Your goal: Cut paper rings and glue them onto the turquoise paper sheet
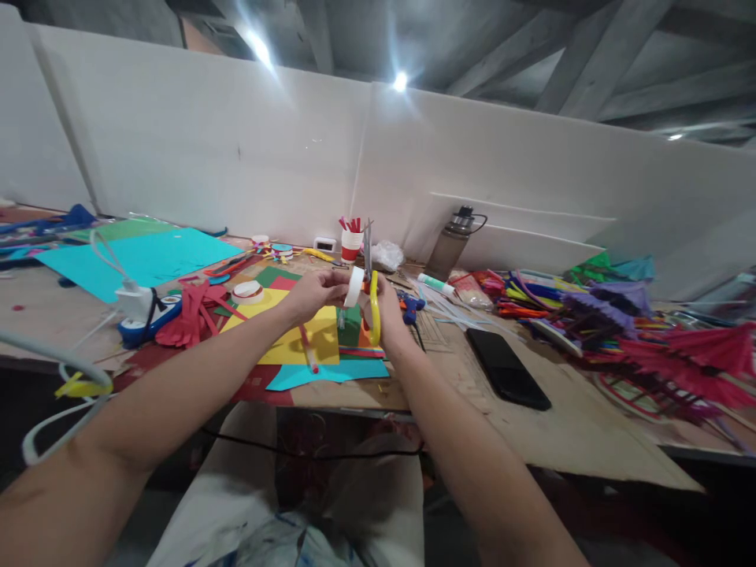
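Observation:
My left hand (312, 298) is closed on a white ring (354, 288), perhaps a paper band or a tape roll; which one I cannot tell. Right beside it, my right hand (388, 309) grips a pair of scissors (375, 309) by yellow handles, the blades pointing up. Whether the blades touch the ring is not clear. Beneath both hands lie a yellow sheet (277, 331), green paper and a cut turquoise piece (331, 374). A pen or marker (308, 350) with a reddish tip rests on the yellow sheet. Another white ring (247, 292) sits to the left.
Red paper strips (194, 315) and a charger on a blue-and-white power strip (145, 315) lie left. A black phone (508, 368), blue glue gun (412, 307) and glue stick (435, 284) lie right. Behind stand a paper cup (351, 246) and bottle (450, 248).

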`<state>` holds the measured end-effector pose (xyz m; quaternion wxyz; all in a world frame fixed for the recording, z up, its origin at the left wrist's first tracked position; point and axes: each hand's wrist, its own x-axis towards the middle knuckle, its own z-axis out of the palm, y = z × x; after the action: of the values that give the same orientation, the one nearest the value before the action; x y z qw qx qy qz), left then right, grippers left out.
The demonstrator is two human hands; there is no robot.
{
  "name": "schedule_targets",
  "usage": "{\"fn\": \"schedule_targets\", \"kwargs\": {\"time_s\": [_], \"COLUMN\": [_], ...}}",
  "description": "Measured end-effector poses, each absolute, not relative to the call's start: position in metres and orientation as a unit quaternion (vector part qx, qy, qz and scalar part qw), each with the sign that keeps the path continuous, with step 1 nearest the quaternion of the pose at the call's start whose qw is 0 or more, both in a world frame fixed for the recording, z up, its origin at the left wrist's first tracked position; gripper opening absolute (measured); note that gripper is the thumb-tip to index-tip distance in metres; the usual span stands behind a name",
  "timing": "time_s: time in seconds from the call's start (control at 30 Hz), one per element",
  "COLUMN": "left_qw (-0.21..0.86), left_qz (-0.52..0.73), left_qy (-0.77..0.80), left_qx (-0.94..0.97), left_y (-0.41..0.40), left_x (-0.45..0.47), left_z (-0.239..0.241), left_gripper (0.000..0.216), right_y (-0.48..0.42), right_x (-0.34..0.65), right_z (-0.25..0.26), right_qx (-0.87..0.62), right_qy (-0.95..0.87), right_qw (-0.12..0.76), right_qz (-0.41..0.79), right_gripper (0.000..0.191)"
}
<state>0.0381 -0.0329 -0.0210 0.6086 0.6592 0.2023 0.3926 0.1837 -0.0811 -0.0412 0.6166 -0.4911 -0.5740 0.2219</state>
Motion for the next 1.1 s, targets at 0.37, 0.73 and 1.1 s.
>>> {"fn": "schedule_targets", "kwargs": {"time_s": [0.37,0.73,1.1], "left_qw": [0.630,0.596,0.559], "left_qz": [0.450,0.593,0.575], "left_qy": [0.197,0.203,0.229], "left_qx": [0.602,0.502,0.552], "left_y": [-0.039,-0.028,-0.024], "left_x": [0.032,0.022,0.022], "left_z": [-0.006,0.010,0.007], "left_gripper": [0.030,0.017,0.021], "right_y": [-0.091,-0.095,-0.092], "right_x": [0.175,0.180,0.182], "right_z": [-0.033,-0.042,-0.045], "right_qx": [-0.458,-0.533,-0.537], "right_qy": [-0.585,-0.673,-0.687], "right_qw": [0.620,0.472,0.443], "right_qz": [0.252,0.200,0.207], "right_gripper": [0.038,0.032,0.027]}}
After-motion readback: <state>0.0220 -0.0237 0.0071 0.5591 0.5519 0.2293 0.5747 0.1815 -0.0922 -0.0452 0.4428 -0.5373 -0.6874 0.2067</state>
